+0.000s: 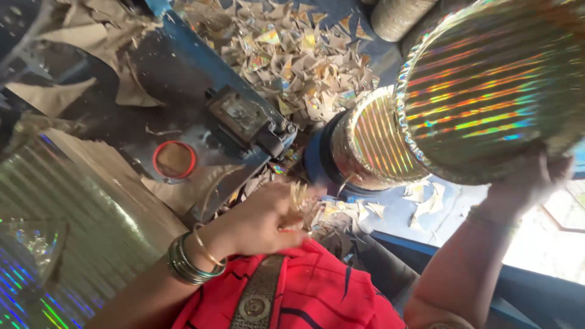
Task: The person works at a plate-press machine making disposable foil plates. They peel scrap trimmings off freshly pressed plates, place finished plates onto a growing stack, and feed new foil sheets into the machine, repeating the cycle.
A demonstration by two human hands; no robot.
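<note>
Fingers of the right hand (530, 176) are gripping a shiny holographic plate (487, 91) by its rim, lifting it clear of the round die (372, 143) beside it. The left hand (268, 219), its grip pinched narrow on gold trimmings (300, 204), is clearing scrap below the press.

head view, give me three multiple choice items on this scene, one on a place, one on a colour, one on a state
1. Where does the red ring lie?
A. on the machine bed
B. on the round plate
C. on the wrist

2. What colour is the machine arm?
A. green
B. blue
C. white

3. How is the round shiny plate held?
A. flat on the floor
B. folded in half
C. raised in the right hand

Key: 1 A, it rests on the dark bed by paper scraps. 2 B, its paint is blue. 3 C, the hand grips its lower rim.
</note>
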